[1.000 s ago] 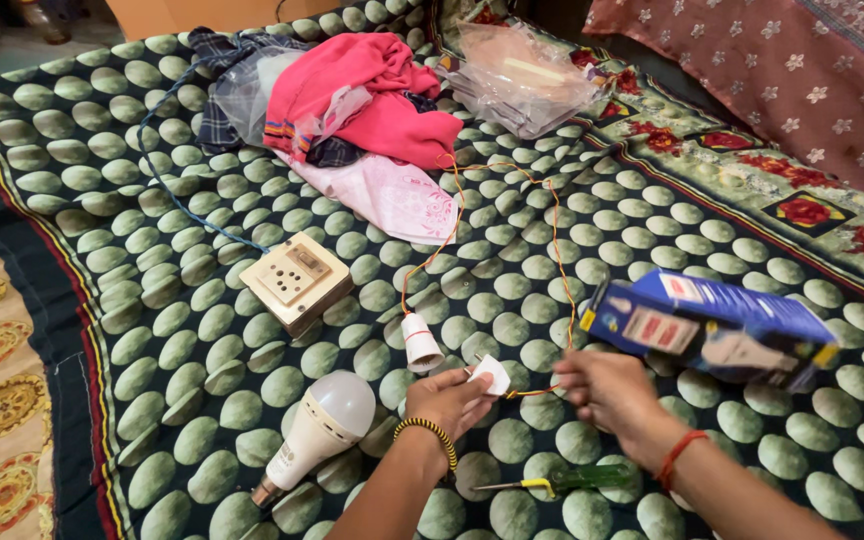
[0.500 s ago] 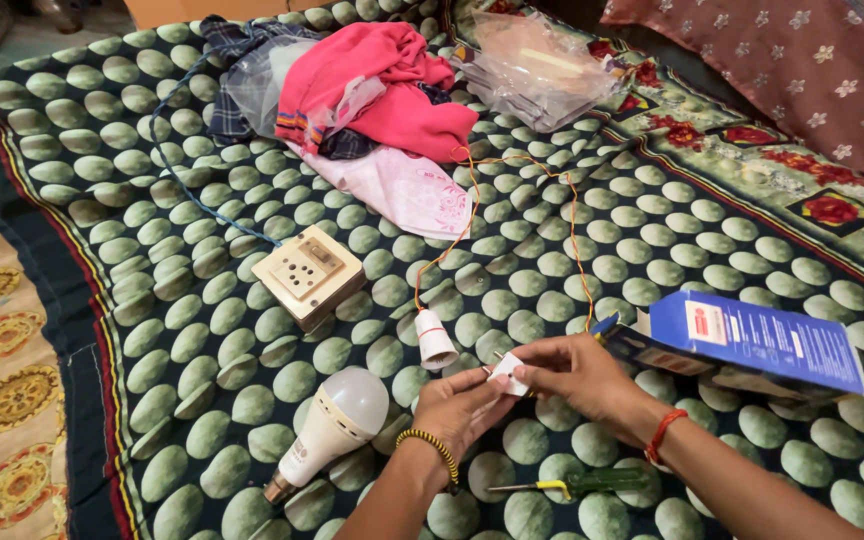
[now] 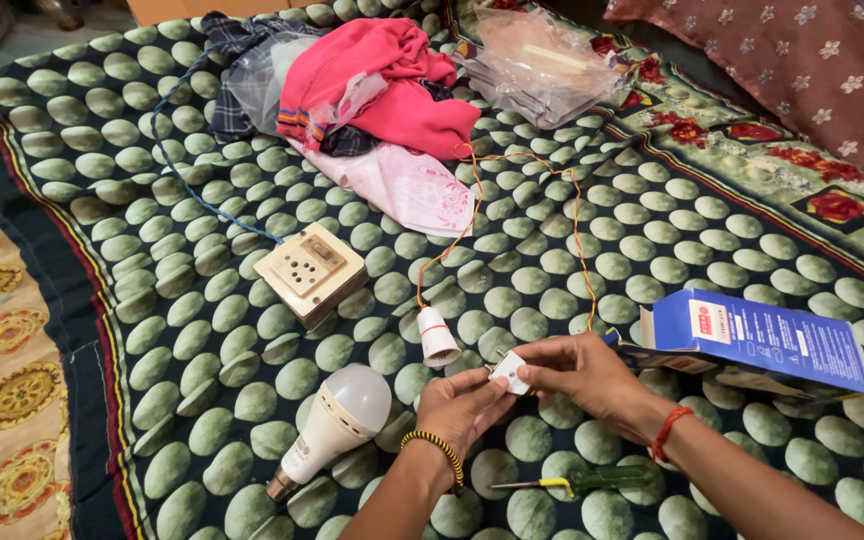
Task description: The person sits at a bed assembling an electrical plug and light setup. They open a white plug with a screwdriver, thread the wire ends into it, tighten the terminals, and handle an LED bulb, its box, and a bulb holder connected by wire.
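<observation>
Both hands meet over a green spotted bedspread (image 3: 152, 250). My left hand (image 3: 462, 405) and my right hand (image 3: 582, 372) pinch a small white plug piece (image 3: 509, 372) between their fingertips. An orange and yellow wire (image 3: 577, 225) runs from it in a loop to a white bulb holder (image 3: 437, 338) lying just left of the hands. A white bulb (image 3: 337, 425) lies further left, and a green-handled screwdriver (image 3: 577, 482) lies under my right forearm.
A beige switch and socket box (image 3: 310, 272) with a blue cable (image 3: 177, 170) sits at the centre. A blue carton (image 3: 757, 340) lies by my right wrist. A heap of pink clothes (image 3: 372, 85) and a clear plastic bag (image 3: 542, 65) lie at the far side.
The blue carton, held up a second ago, now lies on the bedspread beside my right wrist. Both hands have closed in on the white plug piece.
</observation>
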{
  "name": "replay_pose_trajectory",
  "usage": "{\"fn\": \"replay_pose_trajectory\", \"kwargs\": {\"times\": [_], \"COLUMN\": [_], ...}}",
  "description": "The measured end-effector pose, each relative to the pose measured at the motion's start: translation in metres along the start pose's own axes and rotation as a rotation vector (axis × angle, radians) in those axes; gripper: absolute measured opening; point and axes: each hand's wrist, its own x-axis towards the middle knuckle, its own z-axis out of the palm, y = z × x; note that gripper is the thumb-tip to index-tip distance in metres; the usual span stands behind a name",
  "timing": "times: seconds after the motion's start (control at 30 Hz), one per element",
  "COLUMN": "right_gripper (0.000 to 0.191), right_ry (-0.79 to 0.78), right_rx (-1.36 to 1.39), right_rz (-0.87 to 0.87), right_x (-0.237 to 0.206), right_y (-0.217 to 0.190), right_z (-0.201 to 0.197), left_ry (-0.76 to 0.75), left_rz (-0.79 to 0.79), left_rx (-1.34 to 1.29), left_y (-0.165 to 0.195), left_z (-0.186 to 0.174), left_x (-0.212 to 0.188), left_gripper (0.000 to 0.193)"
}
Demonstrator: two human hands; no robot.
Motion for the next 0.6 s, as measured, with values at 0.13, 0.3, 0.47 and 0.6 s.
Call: {"fn": "replay_pose_trajectory", "kwargs": {"times": [0.13, 0.3, 0.47, 0.6], "right_gripper": [0.039, 0.04, 0.04, 0.041], "right_ry": [-0.014, -0.059, -0.046, -0.045], "right_rx": [-0.012, 0.027, 0.059, 0.032], "right_rz": [0.017, 0.011, 0.039, 0.046], "right_x": [0.0, 0.003, 0.005, 0.005], "right_y": [-0.001, -0.001, 0.002, 0.001], "right_z": [-0.003, -0.007, -0.01, -0.009], "left_ry": [0.019, -0.007, 0.034, 0.053], "left_rz": [0.003, 0.029, 0.04, 0.098], "left_rx": [-0.001, -0.049, -0.062, 0.04], "left_y": [-0.002, -0.004, -0.006, -0.009], "left_z": [0.003, 0.006, 0.009, 0.011], "left_x": [0.0, 0.0, 0.0, 0.0], "left_gripper": [0.038, 0.039, 0.034, 0.031]}}
